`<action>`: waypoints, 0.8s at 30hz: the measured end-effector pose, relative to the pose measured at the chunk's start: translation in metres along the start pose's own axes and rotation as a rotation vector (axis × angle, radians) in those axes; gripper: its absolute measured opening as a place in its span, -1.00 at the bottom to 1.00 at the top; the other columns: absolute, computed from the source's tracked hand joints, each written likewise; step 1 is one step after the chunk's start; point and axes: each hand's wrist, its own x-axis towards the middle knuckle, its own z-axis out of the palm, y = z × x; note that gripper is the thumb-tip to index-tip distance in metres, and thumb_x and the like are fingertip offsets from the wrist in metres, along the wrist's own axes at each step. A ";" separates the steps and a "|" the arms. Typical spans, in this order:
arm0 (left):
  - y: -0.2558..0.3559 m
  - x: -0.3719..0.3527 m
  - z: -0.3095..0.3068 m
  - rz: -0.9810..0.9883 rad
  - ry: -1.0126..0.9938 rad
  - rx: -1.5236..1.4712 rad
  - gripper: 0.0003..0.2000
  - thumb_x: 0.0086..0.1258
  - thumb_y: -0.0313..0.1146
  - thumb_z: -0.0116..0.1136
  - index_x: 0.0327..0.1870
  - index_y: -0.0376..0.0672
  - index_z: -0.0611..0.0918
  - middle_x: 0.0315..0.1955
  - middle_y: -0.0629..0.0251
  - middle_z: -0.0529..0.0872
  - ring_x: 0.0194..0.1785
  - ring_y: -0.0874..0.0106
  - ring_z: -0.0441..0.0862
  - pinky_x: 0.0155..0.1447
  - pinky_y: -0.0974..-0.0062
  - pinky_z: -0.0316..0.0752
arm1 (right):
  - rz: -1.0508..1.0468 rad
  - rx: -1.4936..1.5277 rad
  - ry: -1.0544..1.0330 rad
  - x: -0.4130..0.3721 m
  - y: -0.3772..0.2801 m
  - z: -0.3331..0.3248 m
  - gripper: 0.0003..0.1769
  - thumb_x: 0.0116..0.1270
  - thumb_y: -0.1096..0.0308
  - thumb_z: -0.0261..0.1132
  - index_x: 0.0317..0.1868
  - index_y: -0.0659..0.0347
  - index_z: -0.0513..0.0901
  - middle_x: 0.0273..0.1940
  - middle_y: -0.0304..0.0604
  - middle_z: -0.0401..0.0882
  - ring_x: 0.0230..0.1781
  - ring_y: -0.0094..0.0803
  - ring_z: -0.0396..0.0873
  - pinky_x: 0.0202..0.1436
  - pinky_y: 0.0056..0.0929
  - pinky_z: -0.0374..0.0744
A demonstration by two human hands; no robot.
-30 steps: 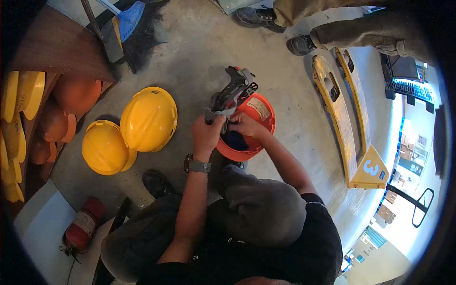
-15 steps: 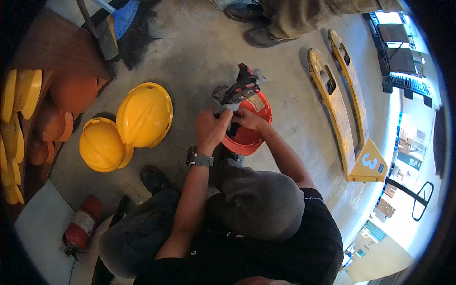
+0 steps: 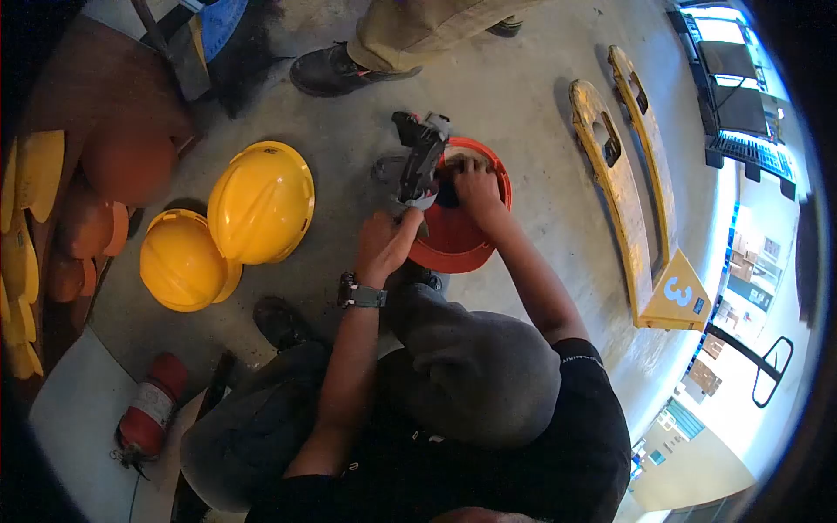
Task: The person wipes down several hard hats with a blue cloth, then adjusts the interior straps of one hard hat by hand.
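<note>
Left hand (image 3: pixel 384 244) grips the helmet harness (image 3: pixel 418 166); right hand (image 3: pixel 475 183), fingers curled, presses inside the orange helmet (image 3: pixel 462 240), mid-frame on concrete floor (image 3: pixel 523 131).

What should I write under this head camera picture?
Left hand grips a grey harness while the right hand reaches into an upturned orange hard hat, beside two yellow hard hats.

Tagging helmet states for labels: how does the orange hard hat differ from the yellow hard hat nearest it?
Colour: the orange hard hat against the yellow hard hat.
Pose: the orange one is open side up, the yellow one dome up.
Contact: the right hand reaches into the orange one and the left hand grips the grey-black harness at its rim. Nobody touches the yellow one.
Both look like the same rimmed shell type.
</note>
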 end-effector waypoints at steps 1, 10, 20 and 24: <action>0.003 -0.002 0.000 0.008 -0.031 -0.060 -0.55 0.35 -0.01 0.09 -0.28 -0.33 0.72 -0.41 -0.06 0.76 -0.26 -0.04 0.74 -0.15 0.11 0.55 | 0.007 0.029 -0.227 -0.005 0.000 0.001 -0.76 0.30 0.25 0.25 -0.12 0.17 0.72 -0.06 -0.02 0.63 -0.12 0.00 0.69 -0.18 -0.05 0.71; 0.013 0.002 0.022 0.103 -0.008 -0.191 -0.47 0.37 0.10 0.31 0.00 -0.28 0.72 -0.17 0.24 0.79 -0.04 0.51 0.63 0.09 0.41 0.50 | -0.246 1.070 -0.784 -0.023 -0.003 -0.010 -0.53 0.26 0.22 0.30 0.10 0.38 0.60 0.15 0.18 0.60 0.18 -0.01 0.58 0.25 -0.19 0.51; -0.001 0.014 0.018 0.020 -0.036 -0.335 -0.41 0.33 0.26 0.27 -0.17 -0.22 0.78 -0.34 0.26 0.83 -0.24 0.42 0.75 -0.13 0.39 0.56 | 0.004 1.278 -0.597 -0.035 -0.007 -0.082 -0.75 0.30 0.35 0.19 -0.15 0.37 0.63 -0.28 0.06 0.65 -0.23 -0.09 0.62 -0.06 -0.28 0.57; 0.021 0.004 0.005 -0.012 0.016 -0.171 -0.37 0.29 0.30 0.27 -0.22 -0.26 0.78 -0.38 0.14 0.81 -0.25 0.27 0.78 -0.15 0.33 0.58 | 0.221 1.224 0.020 -0.070 -0.006 -0.114 -0.81 0.30 0.39 0.13 -0.25 0.39 0.54 -0.38 0.10 0.57 -0.30 0.04 0.55 -0.14 -0.19 0.53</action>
